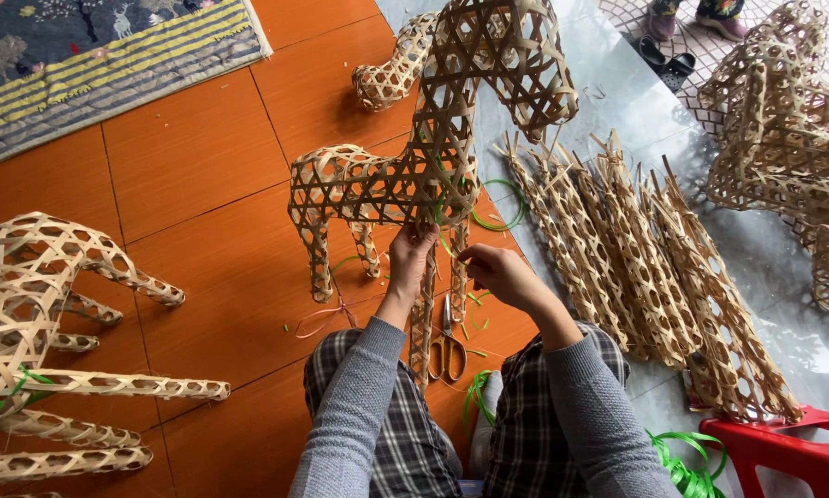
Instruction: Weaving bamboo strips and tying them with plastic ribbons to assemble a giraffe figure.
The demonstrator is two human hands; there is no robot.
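The pale woven bamboo-lattice animal figure (405,175) stands on the orange tiled floor (202,184), just ahead of the person's knees. The left hand (410,263) grips its front leg; the right hand (497,272) pinches a thin green plastic strip (447,242). A hard pull could snap the strip or tip the figure onto the steel scissors (447,346).

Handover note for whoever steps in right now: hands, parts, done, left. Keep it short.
Left hand: gripping the woven bamboo animal frame at the top of its front leg.
Right hand: pinching a thin green strip at the same joint.
Parts: scissors on the floor between the knees; loose woven leg pieces lie to the right; green ribbon by the red stool.
Done: body, neck, head woven; legs are in place.
Left: the front leg tie looks unfinished; strip ends untrimmed.
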